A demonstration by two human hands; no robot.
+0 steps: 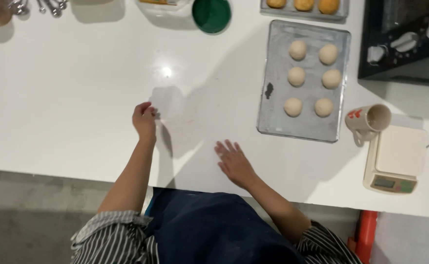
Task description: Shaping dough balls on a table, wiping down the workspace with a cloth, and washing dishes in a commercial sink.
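Seen from above, a person in a striped shirt and dark apron stands at the lower edge of a white table (68, 98). The left hand (144, 120), left of centre in the frame, rests on the table with its fingers curled in loosely; whether it holds anything cannot be told. The right hand (235, 162), just below centre, lies flat with fingers spread, palm down on the bare tabletop, holding nothing. The two hands are well apart.

To the upper right of the right hand sits a grey baking tray (274, 73) carrying six pale dough balls (296, 76) in two columns of three. Right of the tray a cream mug (369, 121) lies on its side, touching a small kitchen scale (396, 159) at the right of the frame. At the top centre stands a green-lined round container (211, 14); a second tray with browned buns (304, 5) shows at the top edge, and metal measuring spoons (51, 7) lie at the upper left.
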